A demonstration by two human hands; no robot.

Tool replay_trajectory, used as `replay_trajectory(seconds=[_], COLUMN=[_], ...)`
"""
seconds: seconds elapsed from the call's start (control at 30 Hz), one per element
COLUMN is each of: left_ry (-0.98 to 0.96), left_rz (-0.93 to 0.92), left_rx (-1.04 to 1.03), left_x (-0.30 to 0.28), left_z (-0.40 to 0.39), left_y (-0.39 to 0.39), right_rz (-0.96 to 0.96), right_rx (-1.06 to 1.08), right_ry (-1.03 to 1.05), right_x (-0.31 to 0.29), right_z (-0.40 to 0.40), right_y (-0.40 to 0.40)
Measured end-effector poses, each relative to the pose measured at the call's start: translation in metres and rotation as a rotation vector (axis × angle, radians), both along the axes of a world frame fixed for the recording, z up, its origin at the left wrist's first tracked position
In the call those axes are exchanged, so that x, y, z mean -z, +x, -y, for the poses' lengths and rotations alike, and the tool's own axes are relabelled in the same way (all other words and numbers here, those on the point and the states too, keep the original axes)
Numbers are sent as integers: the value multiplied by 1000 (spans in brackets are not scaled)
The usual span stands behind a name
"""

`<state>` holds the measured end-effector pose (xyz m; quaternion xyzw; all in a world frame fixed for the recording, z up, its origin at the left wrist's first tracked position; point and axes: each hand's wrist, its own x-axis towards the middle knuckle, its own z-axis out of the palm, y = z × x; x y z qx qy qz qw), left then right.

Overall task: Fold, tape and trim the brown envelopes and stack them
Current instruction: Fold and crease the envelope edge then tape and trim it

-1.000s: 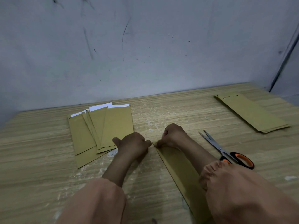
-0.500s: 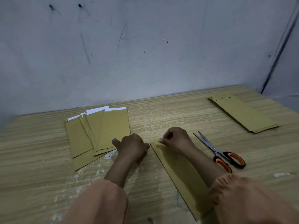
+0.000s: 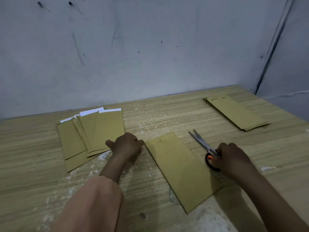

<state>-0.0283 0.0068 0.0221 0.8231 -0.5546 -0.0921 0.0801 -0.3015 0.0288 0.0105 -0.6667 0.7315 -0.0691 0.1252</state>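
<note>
A single brown envelope [image 3: 180, 169] lies flat and slanted on the wooden table in front of me. My left hand [image 3: 127, 144] is curled into a fist at the envelope's far left corner; whether it pinches anything is hidden. My right hand [image 3: 232, 158] grips the orange-and-black handles of the scissors [image 3: 201, 142], which lie on the table just right of the envelope with blades pointing away. A fanned pile of brown envelopes with white strips [image 3: 91, 131] lies at the left. A neat stack of brown envelopes [image 3: 235, 113] sits at the far right.
The table [image 3: 33, 164] butts against a grey wall [image 3: 133, 47] at the back and another wall at the right. White residue marks the tabletop near the middle. My sleeves fill the lower part of the view.
My right hand left the envelope's top edge and moved right onto the scissor handles. The envelope now lies fully uncovered. My left hand stayed put.
</note>
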Motion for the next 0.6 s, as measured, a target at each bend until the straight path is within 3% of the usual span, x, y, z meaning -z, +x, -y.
replay_trajectory(seconds=[0.17, 0.37, 0.47, 0.6], left_ry=[-10, 25, 26, 39], left_rz=[-1, 6, -27, -59], left_rx=[-13, -15, -23, -31], left_x=[0, -1, -1, -1], left_z=[0, -1, -1, 0], left_y=[0, 3, 6, 6], right_rz=[-103, -54, 223, 753], right_rx=[-71, -106, -190, -254], right_ry=[-9, 14, 83, 383], right_x=[-1, -14, -30, -50], right_z=[3, 9, 5, -3], right_y=[3, 12, 24, 48])
